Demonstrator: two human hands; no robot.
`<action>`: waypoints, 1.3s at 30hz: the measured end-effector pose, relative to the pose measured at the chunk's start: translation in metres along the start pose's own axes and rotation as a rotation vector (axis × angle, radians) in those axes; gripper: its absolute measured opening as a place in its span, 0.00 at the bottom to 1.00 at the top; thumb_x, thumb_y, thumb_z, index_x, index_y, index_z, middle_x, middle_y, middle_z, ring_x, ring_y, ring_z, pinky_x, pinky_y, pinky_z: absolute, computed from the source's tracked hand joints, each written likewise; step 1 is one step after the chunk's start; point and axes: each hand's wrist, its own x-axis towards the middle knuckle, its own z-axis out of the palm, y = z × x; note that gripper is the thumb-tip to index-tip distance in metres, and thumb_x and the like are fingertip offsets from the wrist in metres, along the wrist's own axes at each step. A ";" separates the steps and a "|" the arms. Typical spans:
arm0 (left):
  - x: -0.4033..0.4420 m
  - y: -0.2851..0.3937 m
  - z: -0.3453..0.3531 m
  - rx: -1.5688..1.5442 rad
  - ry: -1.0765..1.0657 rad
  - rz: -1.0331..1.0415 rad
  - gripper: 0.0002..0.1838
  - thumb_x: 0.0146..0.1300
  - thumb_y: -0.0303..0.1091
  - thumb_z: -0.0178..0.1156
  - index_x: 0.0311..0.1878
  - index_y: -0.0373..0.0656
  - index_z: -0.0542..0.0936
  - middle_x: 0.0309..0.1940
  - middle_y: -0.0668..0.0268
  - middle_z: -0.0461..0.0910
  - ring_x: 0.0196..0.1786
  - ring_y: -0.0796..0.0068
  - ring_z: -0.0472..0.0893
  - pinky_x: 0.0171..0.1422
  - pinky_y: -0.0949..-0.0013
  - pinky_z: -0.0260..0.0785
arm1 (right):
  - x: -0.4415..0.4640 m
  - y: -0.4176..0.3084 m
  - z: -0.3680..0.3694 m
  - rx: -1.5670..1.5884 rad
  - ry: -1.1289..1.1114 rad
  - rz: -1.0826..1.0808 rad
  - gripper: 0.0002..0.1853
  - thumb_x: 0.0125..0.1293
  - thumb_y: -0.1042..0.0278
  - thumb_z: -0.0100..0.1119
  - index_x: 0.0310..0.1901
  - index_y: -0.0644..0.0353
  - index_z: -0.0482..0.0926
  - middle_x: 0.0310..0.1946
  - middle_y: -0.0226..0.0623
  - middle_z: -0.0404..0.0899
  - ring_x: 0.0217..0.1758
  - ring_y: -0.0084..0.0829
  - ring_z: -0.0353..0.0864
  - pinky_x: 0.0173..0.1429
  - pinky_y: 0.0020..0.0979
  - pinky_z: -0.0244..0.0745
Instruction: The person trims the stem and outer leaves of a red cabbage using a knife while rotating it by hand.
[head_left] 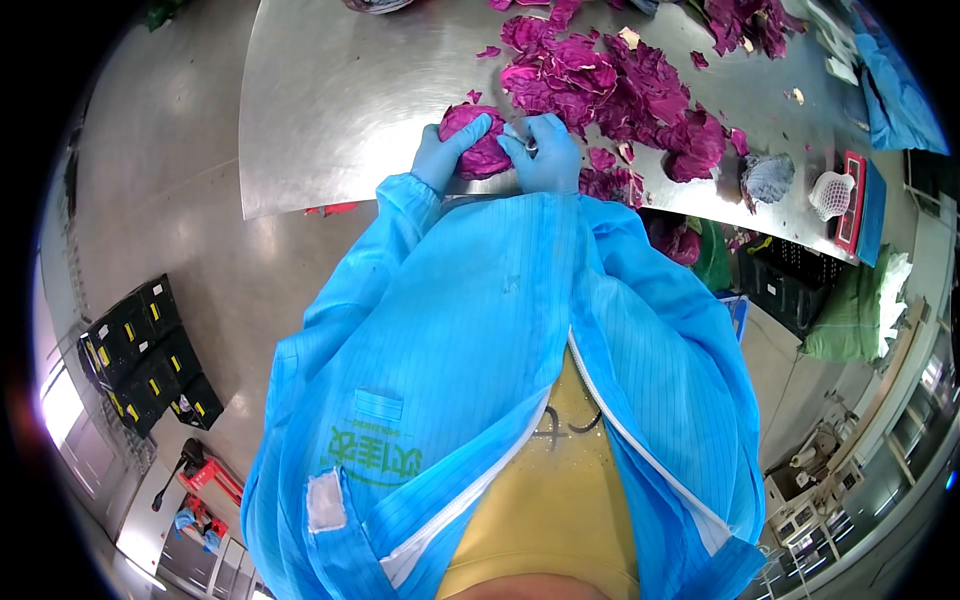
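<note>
At the near edge of the metal table (330, 120), a purple-red cabbage head (486, 157) is in my gloved left hand (446, 153), with the thumb across its top. My gloved right hand (545, 153) is at the cabbage's right side, its fingers curled round a small object I cannot make out, partly hidden. Loose purple cabbage leaves (610, 85) lie in a heap beyond and to the right of my right hand.
Farther right on the table are a greyish cabbage head (768, 178), a white net-covered item (831, 195) and a red and blue device (862, 205). Black crates (150, 350) stand on the floor at left; a green sack (845, 322) is at lower right.
</note>
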 end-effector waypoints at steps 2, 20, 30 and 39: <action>0.001 -0.005 -0.001 0.014 0.010 -0.014 0.50 0.43 0.58 0.72 0.55 0.23 0.63 0.48 0.47 0.74 0.48 0.62 0.79 0.51 0.66 0.74 | -0.003 0.001 -0.001 -0.082 0.023 -0.011 0.12 0.53 0.57 0.65 0.35 0.54 0.78 0.29 0.35 0.74 0.28 0.35 0.76 0.30 0.34 0.70; -0.005 0.014 -0.003 -0.081 -0.118 -0.065 0.49 0.50 0.59 0.67 0.61 0.28 0.60 0.54 0.49 0.72 0.54 0.60 0.76 0.60 0.61 0.68 | 0.018 0.006 -0.013 0.048 -0.082 -0.037 0.32 0.44 0.44 0.71 0.44 0.61 0.76 0.37 0.40 0.72 0.39 0.38 0.76 0.42 0.35 0.71; 0.016 -0.006 -0.009 0.002 -0.075 -0.042 0.50 0.49 0.60 0.67 0.62 0.27 0.60 0.54 0.49 0.72 0.54 0.61 0.76 0.59 0.62 0.69 | 0.052 0.014 -0.013 0.086 -0.347 -0.010 0.27 0.46 0.45 0.69 0.39 0.60 0.77 0.31 0.40 0.74 0.34 0.39 0.77 0.39 0.36 0.73; 0.022 -0.007 -0.010 0.058 -0.071 -0.095 0.43 0.53 0.57 0.65 0.60 0.30 0.65 0.52 0.54 0.75 0.53 0.66 0.77 0.56 0.64 0.71 | 0.044 0.010 -0.013 -0.360 -0.238 -0.360 0.16 0.56 0.55 0.62 0.41 0.54 0.78 0.32 0.35 0.77 0.31 0.36 0.79 0.34 0.35 0.75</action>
